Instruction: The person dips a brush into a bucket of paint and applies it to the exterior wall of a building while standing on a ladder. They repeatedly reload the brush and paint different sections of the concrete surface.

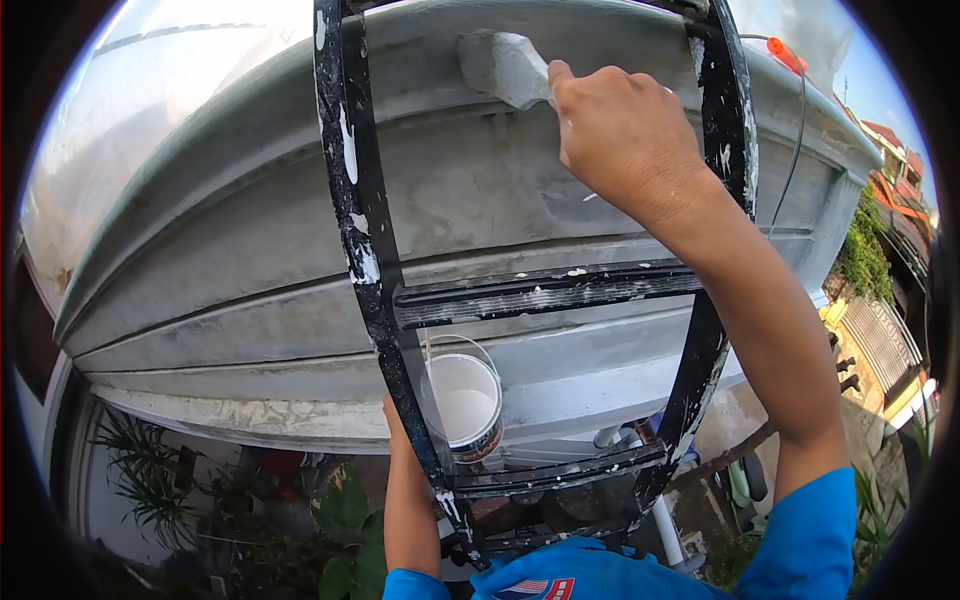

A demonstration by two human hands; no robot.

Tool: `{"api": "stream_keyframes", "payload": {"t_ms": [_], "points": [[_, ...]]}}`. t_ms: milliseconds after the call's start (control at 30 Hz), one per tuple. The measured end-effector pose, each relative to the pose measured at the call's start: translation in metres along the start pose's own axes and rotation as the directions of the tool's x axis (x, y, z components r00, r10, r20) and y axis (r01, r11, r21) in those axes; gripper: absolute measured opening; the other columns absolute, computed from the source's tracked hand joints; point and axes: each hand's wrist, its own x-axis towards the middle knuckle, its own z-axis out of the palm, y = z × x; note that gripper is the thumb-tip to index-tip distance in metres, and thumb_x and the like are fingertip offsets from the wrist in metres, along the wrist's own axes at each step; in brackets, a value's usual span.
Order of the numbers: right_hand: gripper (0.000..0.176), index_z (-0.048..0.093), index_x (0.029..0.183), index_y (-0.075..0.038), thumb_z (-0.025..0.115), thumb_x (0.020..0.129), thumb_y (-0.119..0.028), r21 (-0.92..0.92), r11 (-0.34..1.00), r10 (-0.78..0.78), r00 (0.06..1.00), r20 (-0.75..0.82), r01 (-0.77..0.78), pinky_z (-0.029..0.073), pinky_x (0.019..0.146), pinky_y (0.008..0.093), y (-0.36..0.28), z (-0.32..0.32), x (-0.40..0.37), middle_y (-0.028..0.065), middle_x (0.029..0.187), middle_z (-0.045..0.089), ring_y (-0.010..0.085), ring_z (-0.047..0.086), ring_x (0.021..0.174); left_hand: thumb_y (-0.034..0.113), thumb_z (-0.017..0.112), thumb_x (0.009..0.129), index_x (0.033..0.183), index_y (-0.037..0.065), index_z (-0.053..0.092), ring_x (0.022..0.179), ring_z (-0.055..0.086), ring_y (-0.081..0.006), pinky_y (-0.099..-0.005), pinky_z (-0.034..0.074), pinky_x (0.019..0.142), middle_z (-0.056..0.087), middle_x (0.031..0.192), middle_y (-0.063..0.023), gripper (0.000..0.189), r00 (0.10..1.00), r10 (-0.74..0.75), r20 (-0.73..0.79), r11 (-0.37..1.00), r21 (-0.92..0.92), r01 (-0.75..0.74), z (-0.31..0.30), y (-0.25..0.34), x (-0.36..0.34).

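Observation:
My right hand (625, 125) is closed around the handle of a wide paintbrush (520, 70) coated in white. The brush touches the upper part of a grey moulded wall (450, 190), where a damp-looking patch shows beside its tip. Below, my left hand (394, 420) is at the left rail of a black, paint-spattered ladder (545, 298). That rail hides its fingers, so what they grip cannot be made out. Close to this hand, a bucket (468, 400) of white paint with a wire handle is seen between the ladder's rails.
An orange object (787, 55) with a dark cable hangs at the wall's upper right. Plants (345, 520) stand far below on the left. A white pipe (667, 530) and assorted items are on the ground under the ladder. Translucent sheeting (200, 90) spans the upper left.

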Motion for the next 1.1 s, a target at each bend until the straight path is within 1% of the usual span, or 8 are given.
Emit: {"api": "stream_keyframes", "payload": {"t_ms": [200, 233, 367, 500, 733, 900, 1000, 1100], "points": [[0.015, 0.064, 0.085, 0.001, 0.054, 0.078, -0.01, -0.25, 0.949, 0.208, 0.977, 0.048, -0.19, 0.051, 0.073, 0.0449, 0.07, -0.028, -0.02, 0.0211, 0.082, 0.064, 0.0387, 0.063, 0.08, 0.023, 0.042, 0.093, 0.092, 0.002, 0.06, 0.072, 0.061, -0.028, -0.0404, 0.046, 0.069, 0.062, 0.075, -0.0153, 0.027, 0.995, 0.085, -0.044, 0.804, 0.594, -0.042, 0.009, 0.032, -0.007], [0.016, 0.063, 0.085, 0.0, 0.054, 0.079, -0.01, -0.263, 0.947, 0.194, 0.981, 0.022, -0.182, 0.051, 0.074, 0.0452, 0.074, -0.035, -0.023, 0.021, 0.081, 0.064, 0.0389, 0.063, 0.08, 0.023, 0.038, 0.093, 0.098, 0.003, 0.057, 0.073, 0.06, -0.0284, -0.0404, 0.046, 0.069, 0.063, 0.075, -0.0178, 0.027, 0.979, -0.177, -0.096, 0.907, 0.37, 0.2, 0.009, 0.037, -0.001], [0.016, 0.062, 0.083, 0.001, 0.051, 0.081, -0.01, -0.032, 0.993, 0.109, 0.985, -0.135, -0.114, 0.052, 0.069, 0.0452, 0.02, -0.049, -0.031, 0.0214, 0.074, 0.063, 0.0386, 0.064, 0.075, 0.017, 0.044, 0.091, 0.102, 0.002, 0.054, 0.076, 0.06, -0.0327, -0.0415, 0.045, 0.071, 0.062, 0.08, -0.0195, 0.022, 0.98, -0.167, -0.11, 0.89, 0.412, 0.198, 0.012, 0.039, 0.001], [0.013, 0.059, 0.079, 0.004, 0.052, 0.079, -0.007, 0.064, 0.988, -0.124, 0.976, -0.178, 0.137, 0.054, 0.06, 0.0418, -0.026, -0.017, -0.002, 0.0205, 0.068, 0.063, 0.0345, 0.066, 0.067, 0.017, 0.044, 0.09, 0.101, 0.002, 0.054, 0.076, 0.06, -0.0331, -0.0417, 0.045, 0.07, 0.062, 0.079, -0.0196, 0.021, 0.997, -0.04, -0.07, 0.874, 0.482, 0.069, 0.017, 0.03, 0.0], [0.023, 0.059, 0.103, -0.004, 0.053, 0.083, -0.013, -0.005, 0.995, 0.095, 0.988, -0.121, -0.096, 0.053, 0.066, 0.0454, 0.051, 0.009, -0.018, 0.0208, 0.073, 0.064, 0.0375, 0.065, 0.072, 0.015, 0.045, 0.089, 0.099, 0.002, 0.054, 0.074, 0.06, -0.0337, -0.0421, 0.045, 0.068, 0.061, 0.078, -0.0197, 0.019, 0.999, 0.024, -0.045, 0.826, 0.564, 0.005, 0.015, 0.03, -0.002], [0.021, 0.06, 0.101, -0.003, 0.053, 0.084, -0.013, -0.253, 0.937, 0.222, 0.969, -0.106, -0.242, 0.053, 0.066, 0.0449, 0.075, -0.022, -0.05, 0.02, 0.075, 0.065, 0.0374, 0.065, 0.072, 0.014, 0.046, 0.089, 0.097, 0.002, 0.054, 0.073, 0.06, -0.0341, -0.0424, 0.044, 0.067, 0.061, 0.078, -0.0198, 0.017, 0.999, 0.043, -0.034, 0.801, 0.598, -0.014, 0.018, 0.029, 0.001], [0.02, 0.06, 0.098, 0.0, 0.054, 0.083, -0.011, -0.346, 0.905, 0.24, 0.968, -0.068, -0.248, 0.054, 0.063, 0.0423, 0.048, -0.022, -0.042, 0.0205, 0.074, 0.065, 0.0343, 0.066, 0.072, 0.013, 0.047, 0.088, 0.096, 0.001, 0.054, 0.073, 0.06, -0.0344, -0.0426, 0.044, 0.067, 0.06, 0.077, -0.0199, 0.016, 0.998, 0.067, -0.019, 0.779, 0.625, -0.04, 0.019, 0.029, -0.001], [0.018, 0.062, 0.091, 0.006, 0.057, 0.079, -0.007, -0.168, 0.983, 0.063, 0.998, -0.028, -0.067, 0.055, 0.057, 0.0358, -0.009, 0.0, -0.033, 0.0198, 0.072, 0.065, 0.0284, 0.068, 0.069, 0.013, 0.047, 0.088, 0.095, 0.001, 0.054, 0.072, 0.06, -0.0346, -0.0428, 0.044, 0.066, 0.06, 0.077, -0.0199, 0.015, 0.993, 0.116, -0.004, 0.731, 0.678, -0.083, 0.021, 0.033, 0.005]]}}
